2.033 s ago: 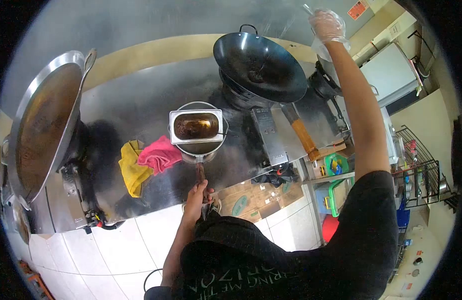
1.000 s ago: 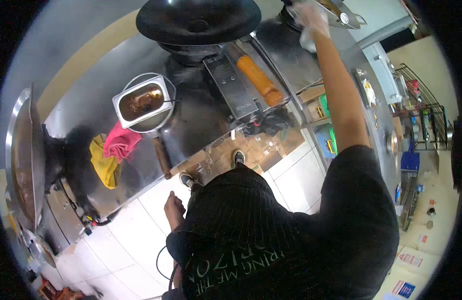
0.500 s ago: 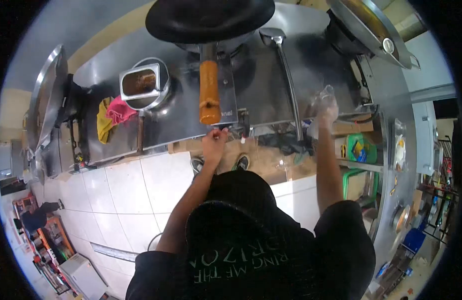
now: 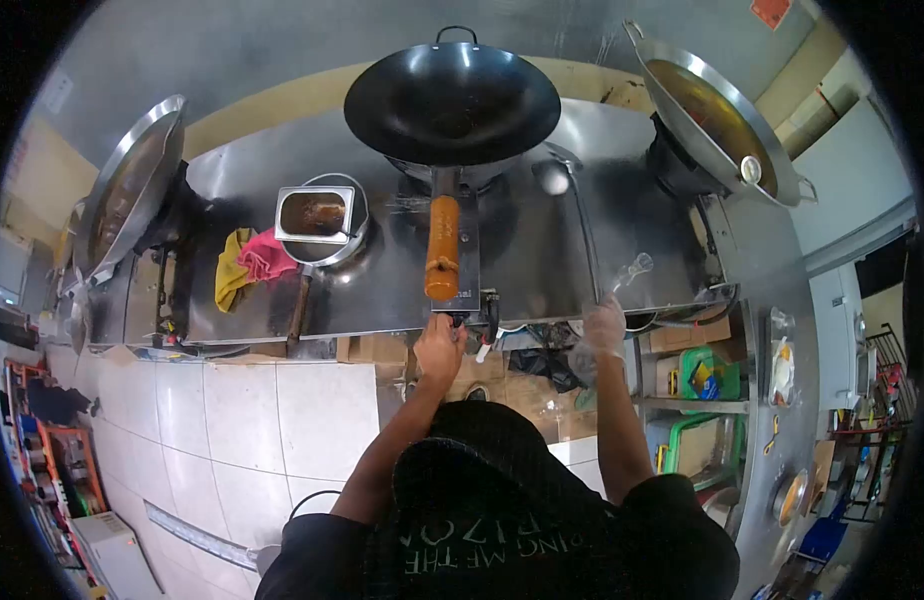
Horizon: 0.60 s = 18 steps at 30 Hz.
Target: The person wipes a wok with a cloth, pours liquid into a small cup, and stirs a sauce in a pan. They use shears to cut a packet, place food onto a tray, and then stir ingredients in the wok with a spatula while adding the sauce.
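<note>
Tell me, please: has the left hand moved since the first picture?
Yes. The left hand has moved rightward, from the saucepan handle to the front end of the metal stove panel.

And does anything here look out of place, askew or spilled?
Mildly, yes: a rectangular metal container sits across a round saucepan, not matching its shape, and the pink cloth and yellow cloth lie bunched beside it. Only the right hand wears a clear glove. I see no definite spill or damage.

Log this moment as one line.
left hand: at counter's front edge, below wok handle | right hand: gloved, near spatula handle | wok: looks empty
</note>
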Available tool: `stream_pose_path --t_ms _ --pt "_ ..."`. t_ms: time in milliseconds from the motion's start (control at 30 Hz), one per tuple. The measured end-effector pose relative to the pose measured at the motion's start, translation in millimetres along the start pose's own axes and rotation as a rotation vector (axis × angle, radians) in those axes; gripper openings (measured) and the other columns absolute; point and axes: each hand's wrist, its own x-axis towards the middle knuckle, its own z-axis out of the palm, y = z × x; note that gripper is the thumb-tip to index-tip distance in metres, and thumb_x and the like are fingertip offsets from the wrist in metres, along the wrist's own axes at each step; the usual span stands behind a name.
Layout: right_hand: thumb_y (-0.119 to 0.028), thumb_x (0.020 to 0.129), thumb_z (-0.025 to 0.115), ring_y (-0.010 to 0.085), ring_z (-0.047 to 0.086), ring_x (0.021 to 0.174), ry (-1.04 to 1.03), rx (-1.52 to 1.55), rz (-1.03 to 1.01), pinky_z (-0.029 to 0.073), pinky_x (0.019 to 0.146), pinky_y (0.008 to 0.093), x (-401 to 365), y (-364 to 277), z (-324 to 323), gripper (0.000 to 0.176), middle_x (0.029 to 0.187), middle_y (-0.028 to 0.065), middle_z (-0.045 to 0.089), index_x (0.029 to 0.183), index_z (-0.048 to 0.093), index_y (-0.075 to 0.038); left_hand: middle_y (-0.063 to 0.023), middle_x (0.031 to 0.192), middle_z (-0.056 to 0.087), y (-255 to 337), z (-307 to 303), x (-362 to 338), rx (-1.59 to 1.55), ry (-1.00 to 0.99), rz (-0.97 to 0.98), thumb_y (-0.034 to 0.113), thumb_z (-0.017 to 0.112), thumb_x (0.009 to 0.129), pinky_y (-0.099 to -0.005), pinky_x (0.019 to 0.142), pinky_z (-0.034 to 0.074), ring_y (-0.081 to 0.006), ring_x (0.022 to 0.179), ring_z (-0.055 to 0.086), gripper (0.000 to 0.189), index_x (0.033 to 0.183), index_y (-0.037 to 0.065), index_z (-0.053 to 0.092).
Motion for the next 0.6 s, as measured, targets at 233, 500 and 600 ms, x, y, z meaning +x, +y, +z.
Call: stream_pose_path --t_ms 233,500,600 --pt "-0.044 0.087 0.055 0.0057 0.038 0.040 0.232 -0.101 0.298 0.029 0.036 0.0209 -48 -172 -132 0.037 0.056 -0.0033 0.043 0.087 0.060 -0.008 -0.0075 0.085 0.064 -37 -52 -22 -0.163 -0.327 -0.042 0.032 0.068 0.075 -0.0417 0.065 0.050 -0.0290 0.074 0.063 0.031 0.094 0.010 0.057" --pt "-0.052 0.087 0.049 0.0062 0.041 0.033 -0.556 -0.379 0.341 0.035 0.036 0.0206 62 -377 -181 0.053 0.043 -0.0025 0.041 0.093 0.063 -0.001 -0.0098 0.078 0.067 -101 -100 -53 -0.199 -0.664 -0.243 0.035 0.068 0.075 -0.0398 0.068 0.051 -0.0286 0.076 0.064 0.031 0.090 0.008 0.065" --pt "-0.051 0.085 0.055 0.0057 0.043 0.035 -0.758 -0.238 0.400 0.032 0.033 0.0192 105 -393 -152 0.050 0.045 -0.0015 0.045 0.091 0.064 -0.002 -0.0112 0.077 0.067 -115 -103 -55 -0.297 -0.630 -0.222 0.035 0.067 0.076 -0.0396 0.068 0.051 -0.0290 0.074 0.065 0.031 0.090 0.007 0.065"
